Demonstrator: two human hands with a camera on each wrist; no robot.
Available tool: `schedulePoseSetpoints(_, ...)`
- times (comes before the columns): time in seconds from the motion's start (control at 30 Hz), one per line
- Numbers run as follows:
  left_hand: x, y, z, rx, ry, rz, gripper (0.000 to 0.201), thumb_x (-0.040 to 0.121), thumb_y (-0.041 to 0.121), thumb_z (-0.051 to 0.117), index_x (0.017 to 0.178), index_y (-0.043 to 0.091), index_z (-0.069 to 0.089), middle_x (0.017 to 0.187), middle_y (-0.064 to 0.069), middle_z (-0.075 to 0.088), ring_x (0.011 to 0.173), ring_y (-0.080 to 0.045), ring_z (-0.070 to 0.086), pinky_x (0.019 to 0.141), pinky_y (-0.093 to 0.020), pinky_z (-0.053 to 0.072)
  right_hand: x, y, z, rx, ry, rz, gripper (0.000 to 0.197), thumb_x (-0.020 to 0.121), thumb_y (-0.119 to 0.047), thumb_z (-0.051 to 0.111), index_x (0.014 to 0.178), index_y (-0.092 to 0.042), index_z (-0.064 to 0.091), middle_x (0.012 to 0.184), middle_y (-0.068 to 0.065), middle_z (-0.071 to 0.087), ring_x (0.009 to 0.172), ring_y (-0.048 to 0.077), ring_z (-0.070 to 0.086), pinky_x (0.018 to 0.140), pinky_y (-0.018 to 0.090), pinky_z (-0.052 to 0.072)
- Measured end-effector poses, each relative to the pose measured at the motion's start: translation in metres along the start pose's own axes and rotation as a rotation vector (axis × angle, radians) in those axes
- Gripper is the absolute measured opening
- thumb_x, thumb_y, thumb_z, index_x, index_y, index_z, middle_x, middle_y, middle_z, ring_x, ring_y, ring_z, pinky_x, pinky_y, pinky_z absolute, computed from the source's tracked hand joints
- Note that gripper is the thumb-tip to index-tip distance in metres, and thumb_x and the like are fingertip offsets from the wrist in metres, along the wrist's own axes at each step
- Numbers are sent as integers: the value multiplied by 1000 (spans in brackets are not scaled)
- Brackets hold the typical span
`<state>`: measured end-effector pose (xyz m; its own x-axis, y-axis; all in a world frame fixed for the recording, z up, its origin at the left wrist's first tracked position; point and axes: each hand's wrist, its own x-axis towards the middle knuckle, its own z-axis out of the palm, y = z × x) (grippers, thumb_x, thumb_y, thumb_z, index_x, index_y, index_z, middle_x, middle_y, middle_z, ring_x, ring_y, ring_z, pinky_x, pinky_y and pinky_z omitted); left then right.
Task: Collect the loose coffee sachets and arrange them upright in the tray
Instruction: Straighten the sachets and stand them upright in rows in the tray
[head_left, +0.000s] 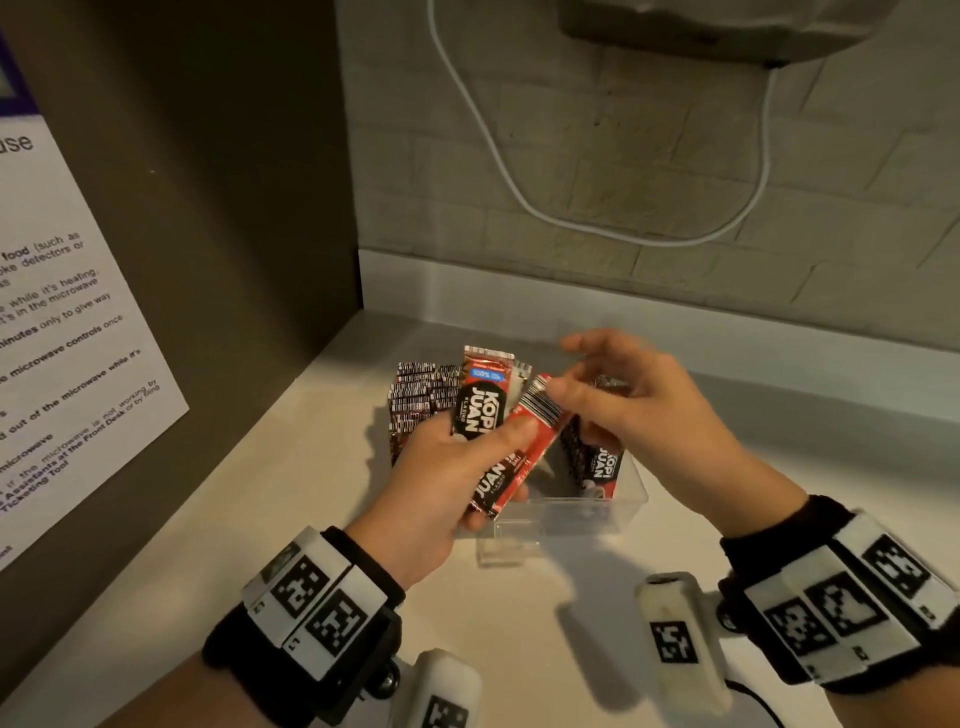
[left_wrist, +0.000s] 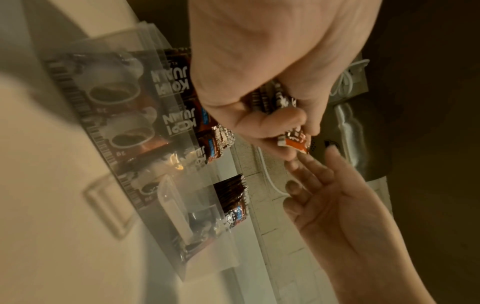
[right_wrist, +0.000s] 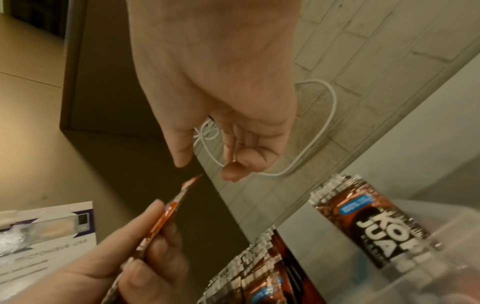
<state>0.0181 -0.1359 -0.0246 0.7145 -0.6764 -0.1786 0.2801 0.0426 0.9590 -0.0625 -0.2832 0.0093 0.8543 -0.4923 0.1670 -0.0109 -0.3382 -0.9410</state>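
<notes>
left hand (head_left: 447, 467), centre of frame, grips a fan of coffee sachets (head_left: 480, 410) above the clear tray (head_left: 631, 499) (partly stocked), the red sachet (head_left: 537, 421) angling up-right toward the open, empty right hand (head_left: 639, 410) beside its tip.

the left hand (head_left: 441, 478) is covering the lower half of the sachets (head_left: 485, 410) it grips, so their count is staying unclear. the clear tray (head_left: 582, 512) is hiding its near left corner behind that hand, and the right hand (head_left: 639, 410) is blocking the sachets standing toward its far right corner. the printed notice (head_left: 67, 332) is running off the head view's left edge, its smaller lines blurring past reading.
</notes>
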Motion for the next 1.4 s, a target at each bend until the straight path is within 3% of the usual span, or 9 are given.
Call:
schedulePoseSetpoints(0.1,-2,2,1,22,13,-23,48,66,52,67,96,15,65,64,-1,66,50,-12,61,37,-14,28,0,-3,6,-12,-91,-5,4,82,-7,70,85,-7,67,67,10,64,43,14,48,41,23,37)
schedulePoseSetpoints(0.23,1,12,-9,-75,77,-151,51,74,63,56,95,18,68,68,-1,69,49,-8,57,46,-20,28,-3,-2,0,228,80,-168,14,72,-2,73,67,-14,70,62,8,66,49,17,59,48,23,50)
schedulePoseSetpoints(0.33,0,20,-16,-228,120,-128,38,70,47,67,95,19,66,76,-3,73,54,-9,62,36,-15,27,-10,0,-5,283,13,-295,12,55,-15,81,65,-11,75,77,3,70,71,15,66,70,23,55)
schedulePoseSetpoints(0.4,1,24,-18,-335,142,-73,33,62,29,73,91,16,63,81,-4,73,58,-10,65,35,-13,29,-16,6,-5,168,-68,-330,20,52,1,86,67,-7,75,85,3,70,77,14,67,73,22,54)
schedulePoseSetpoints(0.57,9,22,-20,-255,219,77,32,72,2,77,88,21,56,75,3,68,69,-13,67,48,-20,46,-24,12,-11,13,-255,-189,37,71,18,55,84,-8,76,101,7,69,89,25,68,77,33,53)
schedulePoseSetpoints(0.77,6,14,-5,-39,80,108,32,74,0,77,93,16,56,78,-5,65,61,-11,63,43,-20,42,-13,2,0,-288,-152,-46,18,75,-5,78,86,-19,73,67,-5,63,60,15,52,63,30,47)
schedulePoseSetpoints(0.97,4,18,2,-91,100,46,14,89,32,64,90,18,60,81,-3,69,65,-13,66,40,-19,40,-8,-1,-7,-186,-190,81,25,78,14,67,68,-9,62,47,-5,55,39,8,49,40,16,38)
schedulePoseSetpoints(1.17,3,22,-7,-193,168,-35,27,98,36,46,90,18,66,60,3,62,50,-7,60,43,-19,42,2,14,-37,119,185,90,24,86,10,56,72,-8,51,54,4,58,44,16,61,40,20,43)
schedulePoseSetpoints(1.4,2,16,-7,-188,146,-30,20,98,33,51,95,18,64,62,2,61,52,-8,58,40,-21,42,-6,50,-38,119,201,123,10,89,2,58,85,-7,57,62,6,64,48,17,63,42,22,45)
